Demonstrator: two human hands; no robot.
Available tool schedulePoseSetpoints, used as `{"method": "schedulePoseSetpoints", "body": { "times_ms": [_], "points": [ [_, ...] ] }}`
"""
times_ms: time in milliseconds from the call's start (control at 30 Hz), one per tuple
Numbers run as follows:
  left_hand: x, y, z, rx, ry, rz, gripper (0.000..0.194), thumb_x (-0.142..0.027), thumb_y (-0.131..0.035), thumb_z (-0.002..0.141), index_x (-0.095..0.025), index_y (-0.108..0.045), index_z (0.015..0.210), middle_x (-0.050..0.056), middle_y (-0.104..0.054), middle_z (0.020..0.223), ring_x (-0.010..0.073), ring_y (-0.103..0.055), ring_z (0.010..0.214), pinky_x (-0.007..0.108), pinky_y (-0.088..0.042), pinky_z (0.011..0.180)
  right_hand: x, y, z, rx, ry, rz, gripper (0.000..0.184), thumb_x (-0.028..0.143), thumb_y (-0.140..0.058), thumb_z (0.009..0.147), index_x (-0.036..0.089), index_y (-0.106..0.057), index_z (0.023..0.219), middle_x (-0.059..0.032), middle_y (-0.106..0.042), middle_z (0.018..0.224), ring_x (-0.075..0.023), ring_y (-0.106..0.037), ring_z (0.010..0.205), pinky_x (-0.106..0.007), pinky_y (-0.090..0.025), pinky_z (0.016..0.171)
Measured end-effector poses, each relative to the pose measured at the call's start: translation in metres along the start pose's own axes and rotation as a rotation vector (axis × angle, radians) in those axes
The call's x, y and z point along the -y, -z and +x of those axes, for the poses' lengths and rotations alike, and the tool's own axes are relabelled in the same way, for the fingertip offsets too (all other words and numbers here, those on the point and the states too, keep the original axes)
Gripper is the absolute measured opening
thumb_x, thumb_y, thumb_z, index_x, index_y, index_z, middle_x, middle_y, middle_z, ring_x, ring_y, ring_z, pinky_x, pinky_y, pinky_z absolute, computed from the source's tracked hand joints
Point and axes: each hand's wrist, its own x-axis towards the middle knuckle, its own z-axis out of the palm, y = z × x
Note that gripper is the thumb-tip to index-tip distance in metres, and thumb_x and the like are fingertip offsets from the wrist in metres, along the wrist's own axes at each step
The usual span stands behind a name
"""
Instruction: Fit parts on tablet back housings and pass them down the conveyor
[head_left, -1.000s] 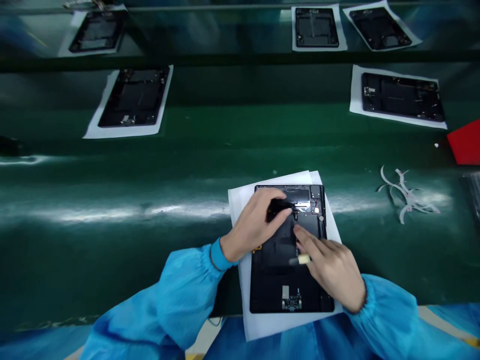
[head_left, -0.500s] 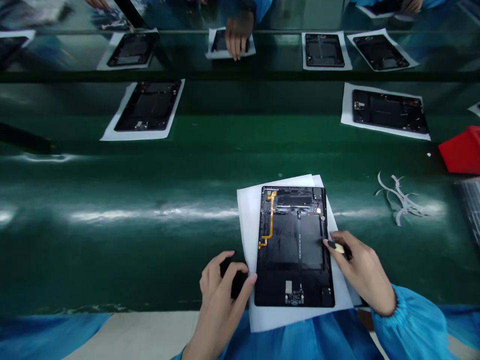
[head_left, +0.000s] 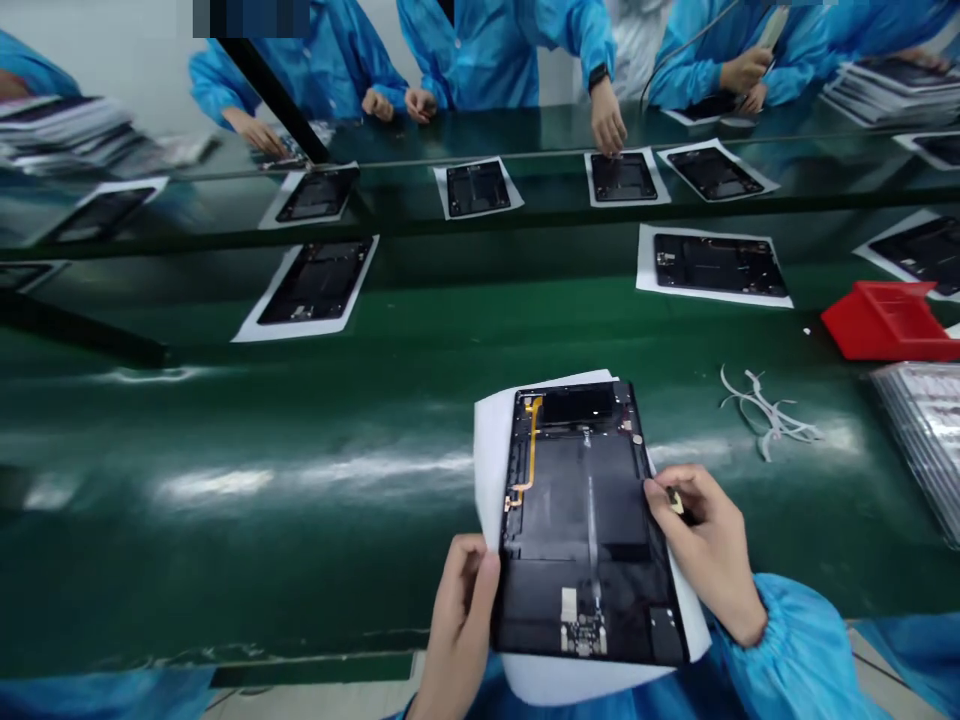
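An opened black tablet (head_left: 551, 540), with an orange flex cable (head_left: 534, 440) along its upper left and a small circuit board at its near end, lies over white paper sheets (head_left: 491, 440). Its near end looks slightly raised. My left hand (head_left: 461, 610) grips the tablet's lower left edge, thumb on top and fingers curled beneath. My right hand (head_left: 701, 545) pinches the right edge near mid-length. Tucked in that same hand is a small pale yellow object (head_left: 676, 502); what kind it is I cannot tell.
Curled white strips (head_left: 769, 412) lie on the green bench (head_left: 300, 560) at right, near a red bin (head_left: 889, 320) and stacked clear trays (head_left: 922, 430). More tablets on paper, such as one tablet (head_left: 319, 283), sit farther back. Co-workers in blue work across the bench.
My left hand has closed onto the tablet's left edge, and my right fingers now pinch its right edge. The tablet appears lifted and tilted. The view has swung upward, showing the co-workers.
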Motion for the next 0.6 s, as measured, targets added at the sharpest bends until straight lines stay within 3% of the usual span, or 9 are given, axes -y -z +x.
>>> {"method": "schedulePoseSetpoints", "body": {
  "times_ms": [67, 133, 267, 333, 433, 500, 600],
  "points": [
    [-0.011, 0.003, 0.017, -0.003, 0.019, -0.107, 0.032, -0.052, -0.057, 0.086, -0.023, -0.042, 0.088, -0.005, -0.05, 0.066, 0.0104, -0.048, 0.053, 0.018, -0.041, 0.049, 0.01, -0.009, 0.017, -0.034, 0.048, 0.043, 0.014, 0.033, -0.062, 0.085, 0.022, -0.055, 0.089, 0.0011, -0.063, 0.075, -0.0137, -0.061, 0.064, -0.021, -0.045, 0.057],
    [-0.024, 0.008, 0.054, -0.022, 0.003, -0.162, 0.039, -0.05, -0.065, 0.08, -0.024, -0.039, 0.093, -0.006, -0.054, 0.067, 0.0097, -0.05, 0.051, 0.017, -0.041, 0.047, 0.019, -0.015, 0.038, -0.013, 0.076, 0.025, 0.015, 0.032, -0.059, 0.086, 0.022, -0.056, 0.097, 0.0012, -0.063, 0.073, -0.0132, -0.058, 0.06, -0.021, -0.043, 0.052],
    [-0.056, 0.017, 0.176, -0.037, -0.206, -0.206, 0.043, -0.042, -0.07, 0.075, -0.024, -0.04, 0.1, -0.003, -0.061, 0.076, 0.0128, -0.062, 0.065, 0.021, -0.051, 0.06, 0.021, -0.015, 0.065, -0.005, 0.074, -0.082, 0.02, 0.031, -0.053, 0.089, 0.022, -0.058, 0.106, 0.0012, -0.062, 0.07, -0.0126, -0.052, 0.052, -0.022, -0.039, 0.046],
    [-0.071, 0.015, 0.243, -0.07, -0.31, -0.129, 0.038, -0.038, -0.065, 0.079, -0.023, -0.038, 0.101, -0.002, -0.062, 0.076, 0.0135, -0.064, 0.068, 0.025, -0.053, 0.066, 0.013, -0.01, 0.068, -0.022, 0.095, -0.1, 0.018, 0.03, -0.051, 0.09, 0.021, -0.06, 0.104, -0.0019, -0.066, 0.082, -0.0136, -0.057, 0.059, -0.024, -0.044, 0.052],
    [-0.088, 0.004, 0.322, -0.106, -0.319, -0.066, 0.033, -0.029, -0.059, 0.082, -0.021, -0.037, 0.105, 0.0, -0.063, 0.077, 0.014, -0.064, 0.069, 0.029, -0.054, 0.072, 0.001, -0.003, 0.066, -0.037, 0.152, -0.105, 0.016, 0.028, -0.049, 0.092, 0.021, -0.061, 0.1, -0.0058, -0.066, 0.099, -0.0174, -0.064, 0.079, -0.028, -0.051, 0.07],
    [-0.094, -0.003, 0.352, -0.135, -0.317, -0.01, 0.034, -0.023, -0.059, 0.083, -0.018, -0.037, 0.109, 0.003, -0.064, 0.08, 0.0171, -0.065, 0.076, 0.034, -0.053, 0.078, -0.005, 0.0, 0.062, -0.044, 0.178, -0.121, 0.015, 0.026, -0.049, 0.091, 0.021, -0.061, 0.099, -0.0062, -0.066, 0.1, -0.0196, -0.064, 0.09, -0.03, -0.051, 0.077],
    [-0.099, -0.007, 0.364, -0.198, -0.352, 0.09, 0.05, -0.021, -0.064, 0.08, -0.014, -0.037, 0.122, 0.014, -0.064, 0.103, 0.0283, -0.058, 0.108, 0.049, -0.041, 0.097, -0.01, 0.003, 0.056, -0.045, 0.173, -0.162, 0.014, 0.023, -0.05, 0.09, 0.022, -0.061, 0.098, -0.0053, -0.066, 0.097, -0.0198, -0.063, 0.091, -0.03, -0.051, 0.077]
  ]
}}
